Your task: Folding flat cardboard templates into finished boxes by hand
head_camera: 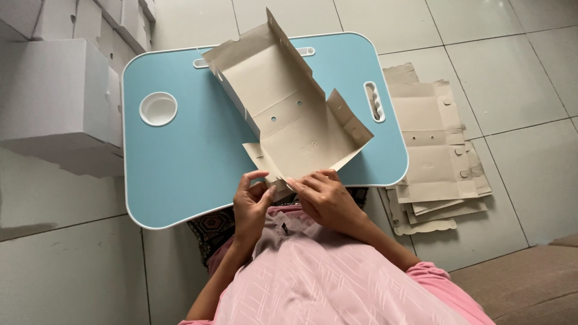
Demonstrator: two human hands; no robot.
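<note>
Now we hold the half-folded cardboard box on the blue lap desk. Our left hand and right hand pinch its near corner flap with the fingers. Two walls stand up, the near side is not yet closed. Flat box blanks lie on the floor at right, finished white boxes stand at left.

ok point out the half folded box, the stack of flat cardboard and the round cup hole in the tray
half-folded cardboard box (289,114), head view, on its inner base panel
stack of flat cardboard (433,156), head view, on the top sheet's middle
round cup recess (158,109), head view, on its white bottom
</note>
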